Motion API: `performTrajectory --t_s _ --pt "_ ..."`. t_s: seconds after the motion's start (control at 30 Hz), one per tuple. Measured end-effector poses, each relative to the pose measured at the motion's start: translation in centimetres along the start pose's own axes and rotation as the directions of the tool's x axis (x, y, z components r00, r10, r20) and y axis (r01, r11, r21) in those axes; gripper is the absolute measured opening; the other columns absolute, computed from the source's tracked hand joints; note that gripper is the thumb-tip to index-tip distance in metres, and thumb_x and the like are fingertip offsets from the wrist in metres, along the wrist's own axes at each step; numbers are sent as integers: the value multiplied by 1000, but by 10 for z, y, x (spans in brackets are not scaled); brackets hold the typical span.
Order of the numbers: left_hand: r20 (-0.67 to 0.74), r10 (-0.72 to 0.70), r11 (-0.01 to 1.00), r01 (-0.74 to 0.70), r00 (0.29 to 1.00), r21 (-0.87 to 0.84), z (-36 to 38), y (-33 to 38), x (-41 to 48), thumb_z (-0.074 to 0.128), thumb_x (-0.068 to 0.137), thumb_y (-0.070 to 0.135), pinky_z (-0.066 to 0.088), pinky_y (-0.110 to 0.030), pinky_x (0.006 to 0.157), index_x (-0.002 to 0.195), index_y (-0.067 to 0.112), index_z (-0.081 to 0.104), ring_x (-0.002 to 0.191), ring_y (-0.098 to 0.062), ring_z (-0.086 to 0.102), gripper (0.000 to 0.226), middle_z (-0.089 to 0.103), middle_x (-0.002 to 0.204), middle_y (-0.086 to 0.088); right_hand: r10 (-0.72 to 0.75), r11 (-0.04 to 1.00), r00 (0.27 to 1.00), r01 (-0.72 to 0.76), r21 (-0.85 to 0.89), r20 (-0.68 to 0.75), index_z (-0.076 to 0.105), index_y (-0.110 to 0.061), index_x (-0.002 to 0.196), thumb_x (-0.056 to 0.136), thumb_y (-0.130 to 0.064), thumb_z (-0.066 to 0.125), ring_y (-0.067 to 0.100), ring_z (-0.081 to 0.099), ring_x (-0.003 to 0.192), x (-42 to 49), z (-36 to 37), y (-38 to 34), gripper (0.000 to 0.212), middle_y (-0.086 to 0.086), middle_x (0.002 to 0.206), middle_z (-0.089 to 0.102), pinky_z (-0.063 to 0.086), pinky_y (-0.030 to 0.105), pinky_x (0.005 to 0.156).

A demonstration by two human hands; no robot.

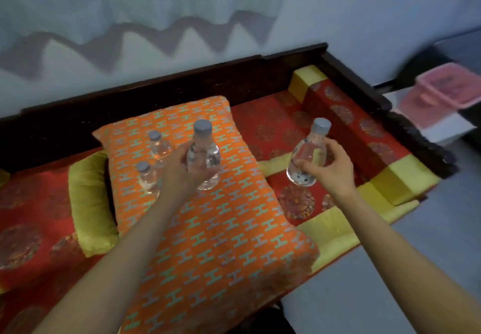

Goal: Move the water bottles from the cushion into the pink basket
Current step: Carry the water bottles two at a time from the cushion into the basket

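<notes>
My left hand [179, 169] grips a clear water bottle [204, 151] with a grey cap, held upright just above the orange patterned cushion [221, 229]. My right hand [328, 167] holds a second clear bottle [309, 156], tilted slightly, over the red sofa seat to the right of the cushion. Two more small bottles stand on the cushion's far left part: one at the back [159, 146] and one nearer [147, 177], partly hidden by my left hand. The pink basket [442, 91] sits blurred at the far right, beyond the sofa's armrest.
The dark wooden sofa frame [364, 84] and a red-and-yellow bolster [364, 130] lie between the cushion and the basket. A yellow-green pillow [88, 203] lies left of the cushion. The basket rests on a white surface [447, 128]. Grey floor shows at the lower right.
</notes>
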State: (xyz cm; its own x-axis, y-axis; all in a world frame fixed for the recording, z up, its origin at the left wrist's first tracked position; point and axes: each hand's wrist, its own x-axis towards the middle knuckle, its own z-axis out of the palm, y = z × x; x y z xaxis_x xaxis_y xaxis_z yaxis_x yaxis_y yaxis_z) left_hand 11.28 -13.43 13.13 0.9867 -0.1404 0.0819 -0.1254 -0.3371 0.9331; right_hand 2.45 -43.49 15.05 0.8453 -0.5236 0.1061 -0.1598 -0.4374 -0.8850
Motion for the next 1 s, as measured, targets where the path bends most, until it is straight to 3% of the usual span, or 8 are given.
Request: performTrajectory --t_s 0.13,0.33,0.47,0.53,0.6,0.77,1.0 --pt "71 37 995 -30 997 -94 50 39 18 87 62 26 50 -40 88 122 12 59 102 -24 64 67 68 111 -11 13 1000 993 -16 -22 -116 60 -27 115 62 -36 87 19 60 102 3 -61 10 60 1 112 62 51 47 88" --pt "212 157 981 -126 965 -150 176 115 21 89 58 30 53 -28 79 117 25 61 91 -5 67 65 71 101 11 39 998 957 -53 -42 -287 61 -19 117 62 -30 88 16 58 100 8 -180 45 62 -1 112 60 52 40 87" --pt "278 190 975 -149 942 -162 275 160 13 90 53 39 56 -37 84 115 29 62 91 -8 70 68 73 101 8 95 994 938 -107 -19 -333 61 -22 115 60 -30 88 16 61 100 18 -287 85 62 0 114 64 54 39 85" --pt "300 198 974 -153 933 -166 324 180 12 90 52 41 56 -41 87 115 27 62 93 -11 69 71 72 103 5 104 994 923 -111 4 -370 61 -33 105 58 -29 87 5 59 91 24 -343 105 54 -10 103 64 54 36 79" --pt "308 203 973 -155 930 -171 374 201 11 91 51 42 55 -42 88 117 25 61 97 -15 68 74 71 107 2 103 994 915 -114 -4 -389 55 -38 107 58 -29 86 4 56 91 29 -399 125 59 -15 103 59 49 29 75" --pt "290 205 968 -151 935 -199 462 243 13 89 51 42 54 -27 78 114 29 62 92 -9 68 70 70 104 8 128 990 879 -144 0 -459 47 -39 109 56 -33 86 16 53 105 43 -497 167 66 -6 115 54 42 21 71" --pt "380 248 965 -193 891 -177 579 286 24 91 54 29 47 -7 61 101 36 60 79 7 65 56 68 92 13 179 982 847 -183 42 -500 50 -36 110 55 -32 87 13 52 98 74 -574 226 66 -6 110 55 44 24 75"
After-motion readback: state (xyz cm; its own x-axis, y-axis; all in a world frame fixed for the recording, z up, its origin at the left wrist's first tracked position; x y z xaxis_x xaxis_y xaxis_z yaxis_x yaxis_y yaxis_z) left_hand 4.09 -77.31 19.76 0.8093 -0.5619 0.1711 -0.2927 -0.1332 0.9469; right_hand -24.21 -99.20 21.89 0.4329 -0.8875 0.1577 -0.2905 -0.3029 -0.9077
